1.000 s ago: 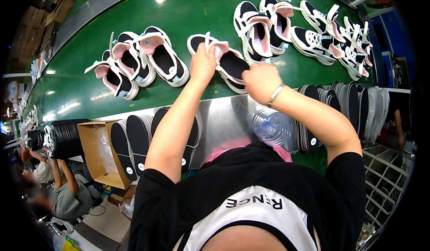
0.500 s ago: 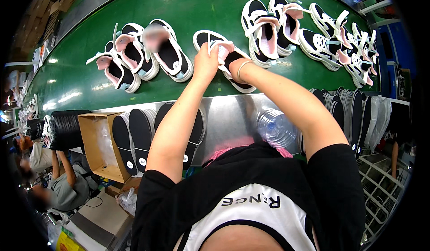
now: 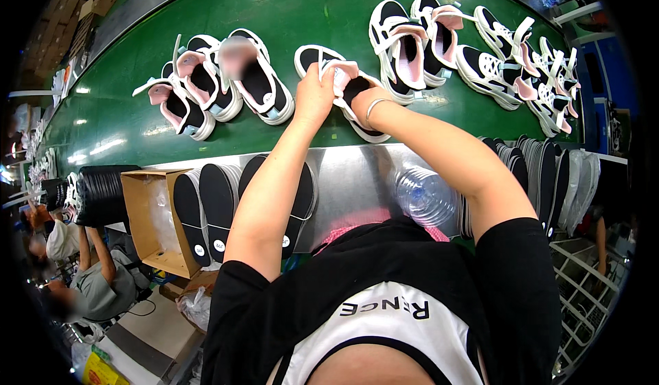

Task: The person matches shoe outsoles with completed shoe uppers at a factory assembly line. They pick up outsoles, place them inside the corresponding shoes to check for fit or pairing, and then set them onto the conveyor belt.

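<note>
A black and white sneaker [image 3: 376, 136] with a pink lining lies slanted on the green work surface in front of me, its toe pointing away to the left. My left hand [image 3: 316, 98] is closed on the sneaker's pale pink tongue and holds it up. At the heel end, my right hand [image 3: 368, 105], with a bracelet at the wrist, reaches into the shoe opening; its fingers are hidden inside. Just left of my hands rests another sneaker [image 3: 264, 83] with a black insole in it.
More sneakers [image 3: 189, 89] stand at the left, and several others [image 3: 487, 76] at the right. Bundled black insoles [image 3: 221, 213], an open cardboard box [image 3: 154, 220] and a clear plastic bottle [image 3: 424, 196] line the metal ledge [image 3: 350, 186]. A person [image 3: 103, 282] sits at the lower left.
My right hand has shifted very slightly inside the shoe opening. My left hand keeps its hold on the tongue, and the sneaker stays almost in place.
</note>
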Motion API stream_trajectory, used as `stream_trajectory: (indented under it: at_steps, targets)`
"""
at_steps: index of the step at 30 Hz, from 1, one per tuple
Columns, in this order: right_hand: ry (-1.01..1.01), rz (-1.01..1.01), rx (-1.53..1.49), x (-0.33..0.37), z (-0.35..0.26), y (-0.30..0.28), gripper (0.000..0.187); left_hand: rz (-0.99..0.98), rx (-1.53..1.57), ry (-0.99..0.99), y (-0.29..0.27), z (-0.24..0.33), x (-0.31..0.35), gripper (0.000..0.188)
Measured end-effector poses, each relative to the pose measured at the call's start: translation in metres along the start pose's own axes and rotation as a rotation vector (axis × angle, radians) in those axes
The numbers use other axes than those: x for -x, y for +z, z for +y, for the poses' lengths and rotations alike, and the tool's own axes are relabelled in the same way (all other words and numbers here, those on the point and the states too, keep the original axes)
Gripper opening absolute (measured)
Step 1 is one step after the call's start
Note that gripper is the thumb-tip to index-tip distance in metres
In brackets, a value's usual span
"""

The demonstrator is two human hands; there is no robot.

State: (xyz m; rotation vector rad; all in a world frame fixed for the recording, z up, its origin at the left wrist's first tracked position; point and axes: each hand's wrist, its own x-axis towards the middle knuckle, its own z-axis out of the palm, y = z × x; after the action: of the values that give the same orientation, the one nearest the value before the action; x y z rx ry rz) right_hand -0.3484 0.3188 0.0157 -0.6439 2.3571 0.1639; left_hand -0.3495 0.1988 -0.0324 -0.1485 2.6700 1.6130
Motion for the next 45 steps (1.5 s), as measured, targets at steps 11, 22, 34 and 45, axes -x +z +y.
stream_trajectory:
  at_steps: [11, 22, 34, 45]
  targets:
    - [-0.187, -0.322, 0.19, 0.009, 0.017, 0.018, 0.039, -0.001, -0.005, 0.002, 0.008, -0.002, -0.002, 0.028]
    - [0.059, 0.198, -1.79, -0.011, 0.034, 0.041, 0.033, -0.366, 0.308, -0.068, 0.002, 0.013, -0.006, 0.026]
    - [-0.287, 0.647, -0.556, 0.153, 0.081, 0.049, 0.01, 0.146, -0.344, 0.399, -0.053, 0.017, -0.041, 0.016]
    - [-0.035, 0.526, -0.093, 0.211, 0.054, 0.124, 0.012, -0.331, -0.512, 0.718, 0.093, 0.053, 0.007, 0.033]
